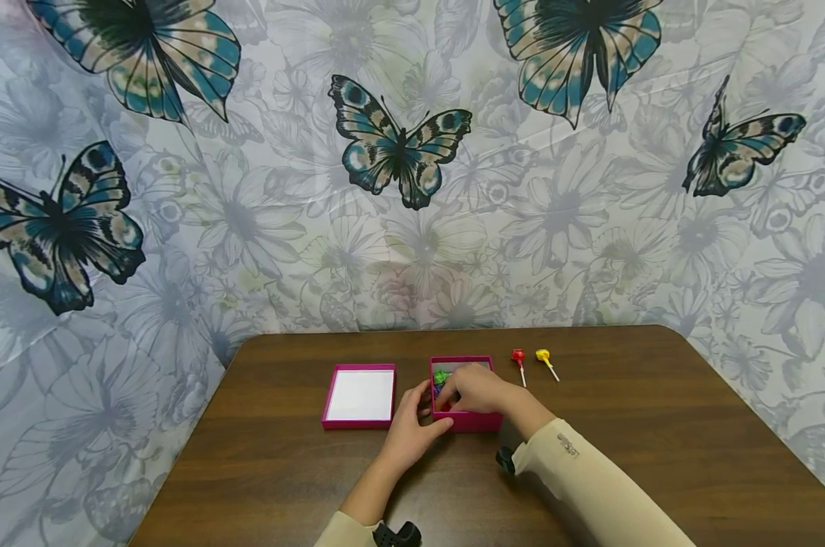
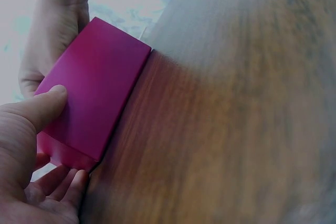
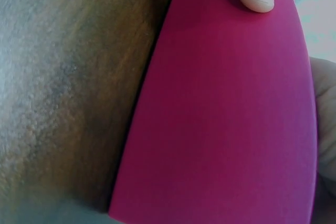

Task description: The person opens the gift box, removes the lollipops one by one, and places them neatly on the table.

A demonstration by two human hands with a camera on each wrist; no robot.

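A magenta box (image 1: 469, 422) stands on the table with its top uncovered. My left hand (image 1: 411, 425) holds it by the near left corner, the thumb (image 2: 50, 107) on the front wall and the fingers along the left side. Over the rim, my right hand (image 1: 479, 389) reaches down into the box, fingers bent. Its fingertips are hidden from the wrist cameras by the box wall, so whether they pinch anything does not show. Inside, a green wrapped piece (image 1: 441, 377) lies at the far left, with something purple just in front of it.
Left of the box lies its magenta-edged lid (image 1: 358, 425), white inside facing up. A red lollipop (image 1: 518, 355) and a yellow lollipop (image 1: 543, 355) lie on the brown wooden table (image 1: 645, 425) to the right. Butterfly-patterned fabric (image 1: 282, 258) hangs behind the table's far edge.
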